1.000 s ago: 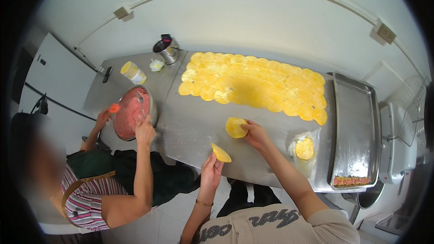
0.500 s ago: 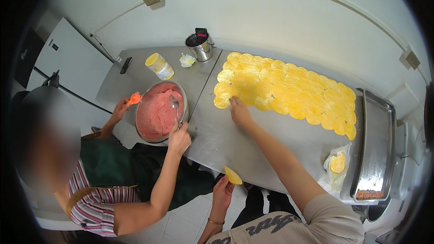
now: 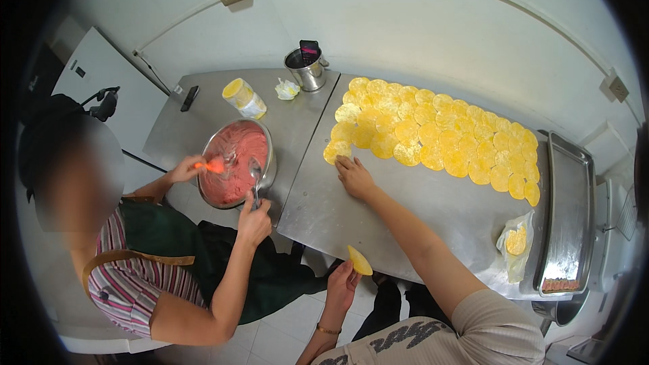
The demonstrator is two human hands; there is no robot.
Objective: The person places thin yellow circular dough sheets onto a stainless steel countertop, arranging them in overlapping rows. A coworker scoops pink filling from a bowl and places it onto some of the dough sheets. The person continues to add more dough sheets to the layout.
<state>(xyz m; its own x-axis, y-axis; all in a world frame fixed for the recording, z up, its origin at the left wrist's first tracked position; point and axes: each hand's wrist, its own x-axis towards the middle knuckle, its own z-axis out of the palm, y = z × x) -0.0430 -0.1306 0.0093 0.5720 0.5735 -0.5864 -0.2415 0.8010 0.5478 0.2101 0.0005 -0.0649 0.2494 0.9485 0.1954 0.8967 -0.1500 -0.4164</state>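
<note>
My left hand (image 3: 343, 285) is closed on a yellow tortilla (image 3: 359, 261), seen nearly edge-on below the table's front edge. It may be a small stack; I cannot tell. My right hand (image 3: 355, 177) reaches over the metal table with its fingers stretched out. Its fingertips touch the table at the edge of the nearest tortilla in the left corner (image 3: 336, 151). From there, overlapping rows of yellow, shiny tortillas (image 3: 433, 133) spread to the right along the wall side.
A co-worker at left works a spoon (image 3: 255, 170) and an orange scoop (image 3: 215, 165) in a bowl of pink paste (image 3: 236, 155). Behind stand a yellow-white tub (image 3: 245, 99), crumpled paper (image 3: 287, 89) and a metal pail (image 3: 309, 75). At right are tortillas on wrapping (image 3: 516, 242) and a metal tray (image 3: 566, 213).
My right hand has come slightly nearer, its fingers flatter against the table. The co-worker's orange scoop has gone from the bowl's rim into the paste. The whole view has shifted a little.
</note>
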